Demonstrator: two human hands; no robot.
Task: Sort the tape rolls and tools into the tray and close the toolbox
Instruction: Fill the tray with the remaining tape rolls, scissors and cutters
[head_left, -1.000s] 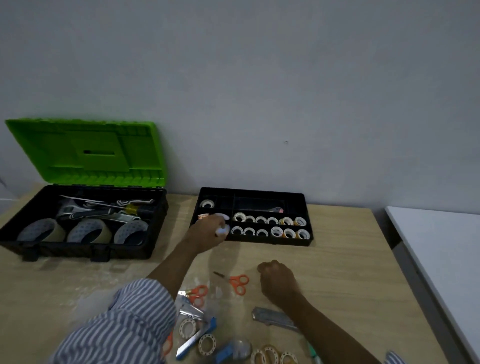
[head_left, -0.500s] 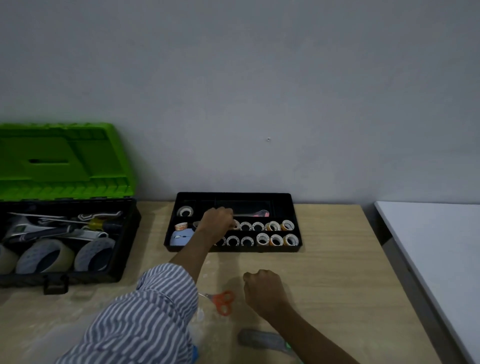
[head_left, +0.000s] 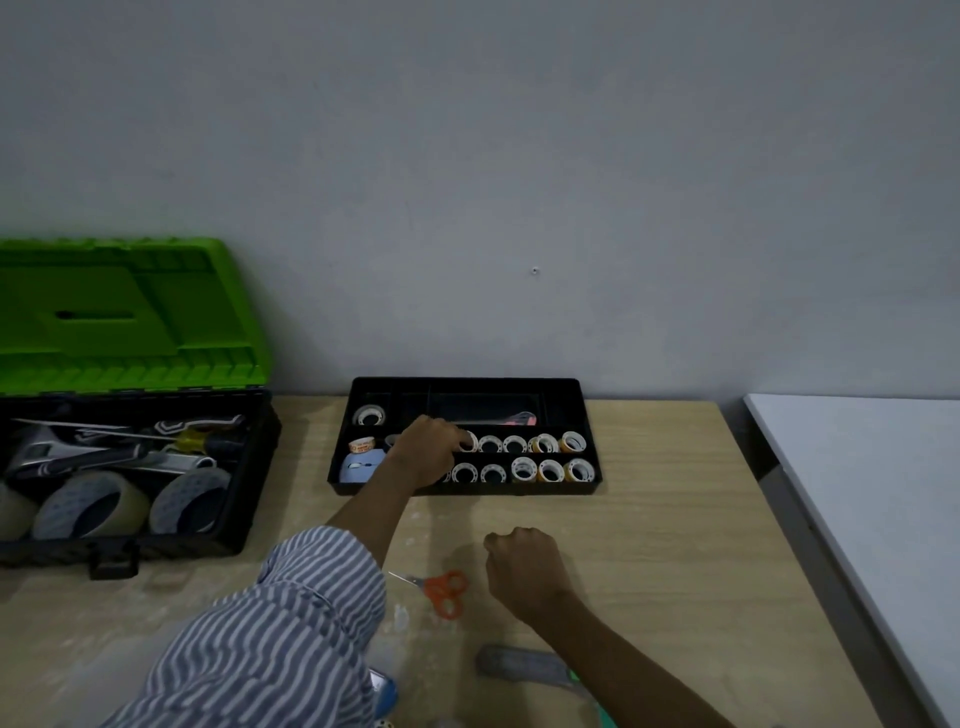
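Observation:
A black tray (head_left: 589, 410) lies against the wall with two rows of small tape rolls (head_left: 543, 457) standing in its front compartments. My left hand (head_left: 423, 454) reaches into the tray, fingertips on a small roll (head_left: 470, 441) at the left end of the back row; whether it grips the roll I cannot tell. A blue tape dispenser (head_left: 360, 466) sits in the tray's left front compartment. My right hand (head_left: 522, 571) rests as a fist on the table, holding nothing. The toolbox (head_left: 249, 493) stands open at left, its green lid (head_left: 124, 317) up.
Orange scissors (head_left: 441, 592) lie on the wooden table between my arms. A grey utility knife (head_left: 524, 665) lies by my right forearm. Large tape rolls (head_left: 93, 506) and metal tools (head_left: 104, 447) fill the toolbox. A white table (head_left: 872, 519) adjoins at right.
My left hand moved from the tray's front left corner into the tray, to the left end of the back row of rolls. My head view shifted right and up.

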